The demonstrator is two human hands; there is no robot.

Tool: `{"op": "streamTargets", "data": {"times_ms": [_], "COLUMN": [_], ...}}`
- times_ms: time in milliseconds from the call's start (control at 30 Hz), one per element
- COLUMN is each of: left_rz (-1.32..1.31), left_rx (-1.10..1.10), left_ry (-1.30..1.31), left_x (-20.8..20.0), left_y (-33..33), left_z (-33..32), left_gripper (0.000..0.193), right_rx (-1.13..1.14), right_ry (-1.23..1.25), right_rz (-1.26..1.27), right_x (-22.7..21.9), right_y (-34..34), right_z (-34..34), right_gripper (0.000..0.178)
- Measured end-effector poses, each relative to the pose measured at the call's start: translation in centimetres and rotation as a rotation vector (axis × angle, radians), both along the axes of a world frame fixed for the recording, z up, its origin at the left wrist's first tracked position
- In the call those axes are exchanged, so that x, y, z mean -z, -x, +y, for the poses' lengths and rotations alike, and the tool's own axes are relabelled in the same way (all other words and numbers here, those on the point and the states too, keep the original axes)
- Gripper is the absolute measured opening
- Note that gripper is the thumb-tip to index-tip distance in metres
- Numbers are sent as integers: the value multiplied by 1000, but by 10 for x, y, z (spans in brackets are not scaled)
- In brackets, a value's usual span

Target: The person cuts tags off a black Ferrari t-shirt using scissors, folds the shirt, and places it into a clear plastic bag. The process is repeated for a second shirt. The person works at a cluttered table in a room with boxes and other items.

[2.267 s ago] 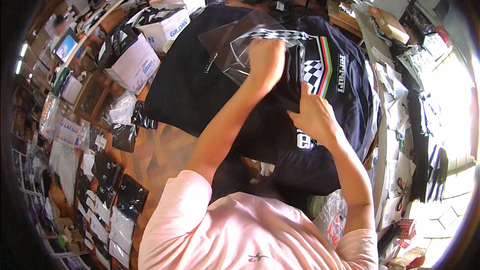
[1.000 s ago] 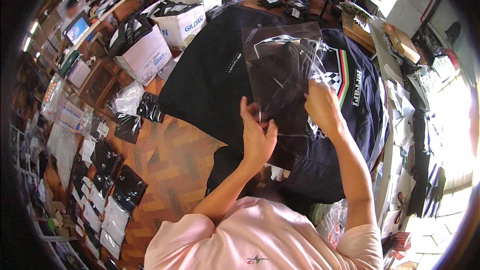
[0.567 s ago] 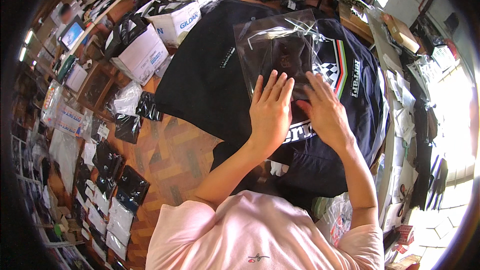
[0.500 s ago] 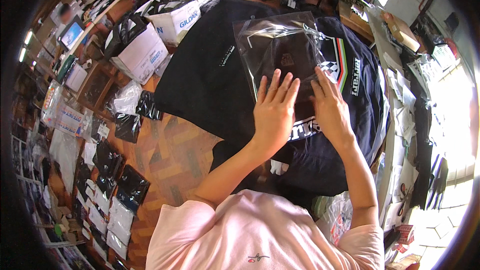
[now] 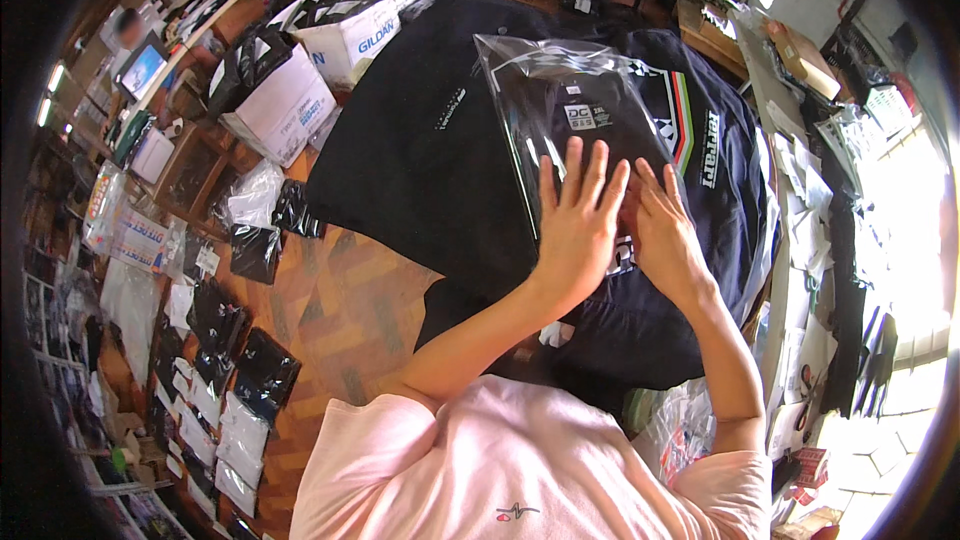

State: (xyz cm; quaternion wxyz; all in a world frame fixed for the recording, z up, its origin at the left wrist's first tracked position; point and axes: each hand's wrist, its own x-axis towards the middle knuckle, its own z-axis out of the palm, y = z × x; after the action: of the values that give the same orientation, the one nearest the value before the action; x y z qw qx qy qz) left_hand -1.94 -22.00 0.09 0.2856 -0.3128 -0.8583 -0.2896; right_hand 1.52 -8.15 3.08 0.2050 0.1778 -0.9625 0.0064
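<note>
A clear plastic bag point(image 5: 508, 90), with a dark folded garment point(image 5: 560, 118) inside, lies on a spread black printed garment point(image 5: 400, 150). A small light label shows through the plastic near the top of the folded garment. My left hand point(image 5: 580, 225) rests flat on the lower part of the bag, its fingers stretched and slightly apart. Beside it, my right hand point(image 5: 668, 240) lies with fingers extended over the bag's right side. Both palms face down, and neither hand grips anything visible. The hands cover the bag's lower part.
Cardboard boxes point(image 5: 285, 105) holding dark packages stand at the far left. Bagged dark garments point(image 5: 265, 372) lie on the wooden floor at the left. A long table point(image 5: 790, 270) with papers runs along the right. Another person point(image 5: 128, 30) is at the far left near a screen.
Both hands have shifted slightly, the left one rightward. The bag's top edge has come lower and its outline slants more. The label inside shows more clearly.
</note>
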Motion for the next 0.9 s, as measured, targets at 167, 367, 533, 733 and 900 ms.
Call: {"op": "streamTargets", "data": {"times_ms": [167, 367, 533, 733, 900], "left_rz": [-22, -343, -216, -17, -8], "left_rx": [-152, -134, -70, -181, -135], "left_ry": [-172, -395, -456, -391, -392], "left_x": [24, 44, 41, 0, 28], "left_y": [-12, -27, -12, 100, 88], "left_z": [-48, -56, -37, -32, -53], "left_gripper": [48, 55, 53, 24, 17], "right_rx": [-153, 428, 457, 342, 358], "right_ry": [291, 956, 948, 1289, 860], "right_rz": [179, -45, 89, 47, 152], "right_x": [18, 37, 46, 23, 70], "right_y": [-50, -29, 24, 122, 102], "right_z": [34, 55, 52, 87, 87], "right_gripper": [22, 49, 36, 30, 16]}}
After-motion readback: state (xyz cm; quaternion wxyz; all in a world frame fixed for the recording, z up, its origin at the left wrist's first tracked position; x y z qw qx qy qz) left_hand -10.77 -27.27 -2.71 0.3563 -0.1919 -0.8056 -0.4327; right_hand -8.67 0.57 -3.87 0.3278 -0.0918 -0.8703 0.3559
